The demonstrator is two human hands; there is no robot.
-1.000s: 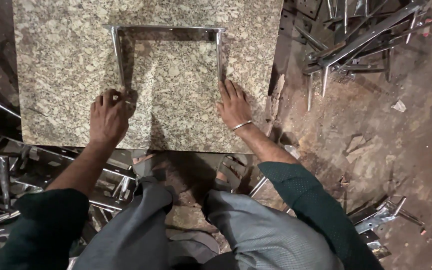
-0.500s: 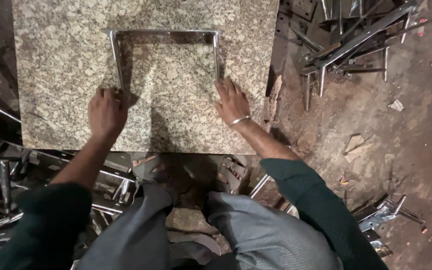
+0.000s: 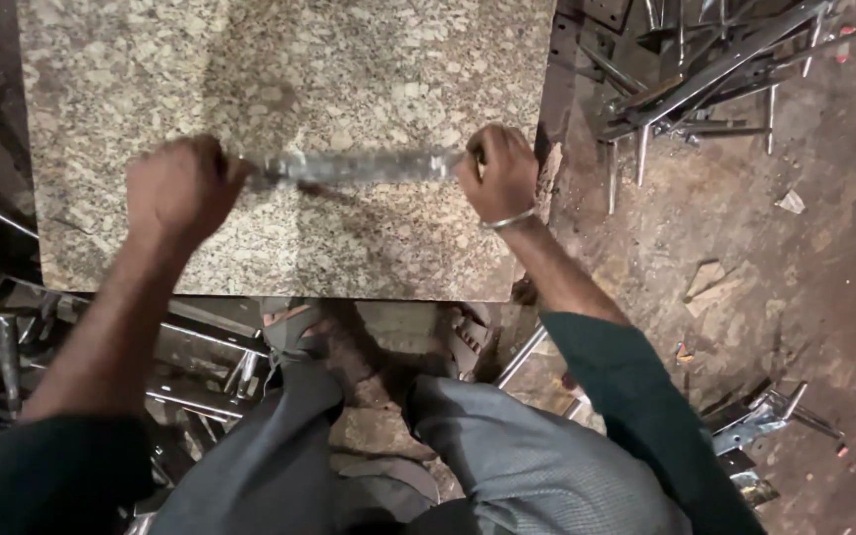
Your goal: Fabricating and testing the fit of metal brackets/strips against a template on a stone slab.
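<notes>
A U-shaped metal bracket is held between both hands above a speckled granite slab. Only its cross bar shows, blurred; its legs are hidden. My left hand is closed around the bar's left end. My right hand, with a metal bangle on the wrist, grips the right end. Both hands hover over the slab's near half.
Loose metal rods and brackets lie piled on the dirt floor at the upper right. More metal parts lie at the left below the slab's near edge. A small bracket sits at the lower right. My knees are just below the slab.
The bracket lay flat on the slab with both hands at its leg ends. Now both hands have lifted it and tilted it up, so only the cross bar shows.
</notes>
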